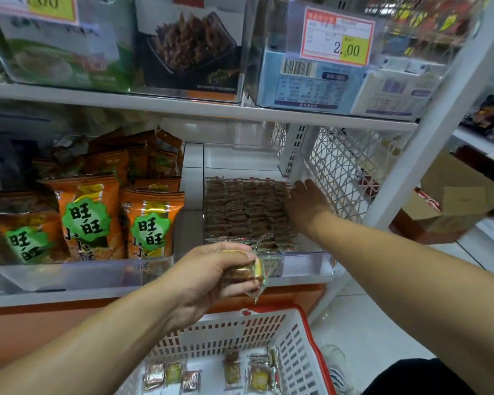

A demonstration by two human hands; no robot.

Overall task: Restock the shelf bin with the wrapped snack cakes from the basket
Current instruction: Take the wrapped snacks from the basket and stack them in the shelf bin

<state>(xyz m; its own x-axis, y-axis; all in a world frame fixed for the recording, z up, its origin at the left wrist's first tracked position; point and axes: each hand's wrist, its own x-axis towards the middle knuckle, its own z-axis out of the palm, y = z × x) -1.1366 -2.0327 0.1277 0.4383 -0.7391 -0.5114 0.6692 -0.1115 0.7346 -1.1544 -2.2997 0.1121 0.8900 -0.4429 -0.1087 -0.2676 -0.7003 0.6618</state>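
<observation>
Above basket (303, 334), your left hand (211, 277) grips wrapped cake (248, 273), fingers curled round it. Your right hand (307, 202) rests flat, fingers released, on cakes in bin (305, 265).

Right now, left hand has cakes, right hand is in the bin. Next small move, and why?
Probably carry the left hand forward and set its wrapped snack cakes in the shelf bin. The right hand lies open at the bin's right side on the packed rows, and the basket holds more.

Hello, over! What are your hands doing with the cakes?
Left hand gripping snack cakes. Right hand open in bin. More in basket.
</observation>
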